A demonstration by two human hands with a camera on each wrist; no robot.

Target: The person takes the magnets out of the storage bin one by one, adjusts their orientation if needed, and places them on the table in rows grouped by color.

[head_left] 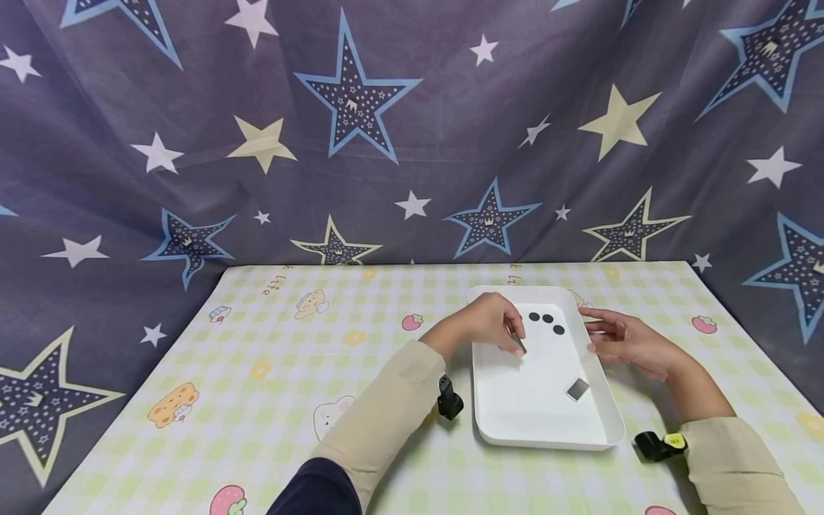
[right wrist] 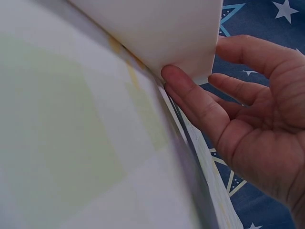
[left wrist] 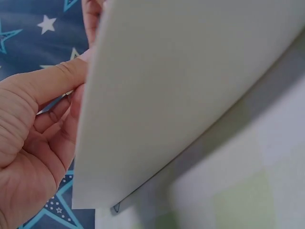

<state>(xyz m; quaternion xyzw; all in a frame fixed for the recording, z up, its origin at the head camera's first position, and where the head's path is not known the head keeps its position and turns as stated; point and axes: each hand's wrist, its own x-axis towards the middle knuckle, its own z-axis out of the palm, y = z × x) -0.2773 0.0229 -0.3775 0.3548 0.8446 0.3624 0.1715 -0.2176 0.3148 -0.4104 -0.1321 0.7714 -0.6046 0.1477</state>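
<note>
A shallow white rectangular tray (head_left: 541, 411) lies on the table. Over its left side my left hand (head_left: 492, 322) pinches a small dark flat piece (head_left: 519, 345) between thumb and fingers; the fingers hide part of it. In the left wrist view the tray's wall (left wrist: 167, 105) blocks sight of that piece. My right hand (head_left: 627, 343) touches the tray's right side, its fingers fairly straight; the right wrist view shows a fingertip (right wrist: 174, 76) against the outer wall. Inside the tray are three black discs (head_left: 547, 318) near the far end and a small grey square piece (head_left: 578, 389) toward the near right.
A green-and-white checked cloth (head_left: 257, 400) with cartoon prints covers the table. Behind it hangs a dark star-patterned curtain (head_left: 438, 150). Black wrist devices sit by the left sleeve (head_left: 449, 399) and the right sleeve (head_left: 659, 445).
</note>
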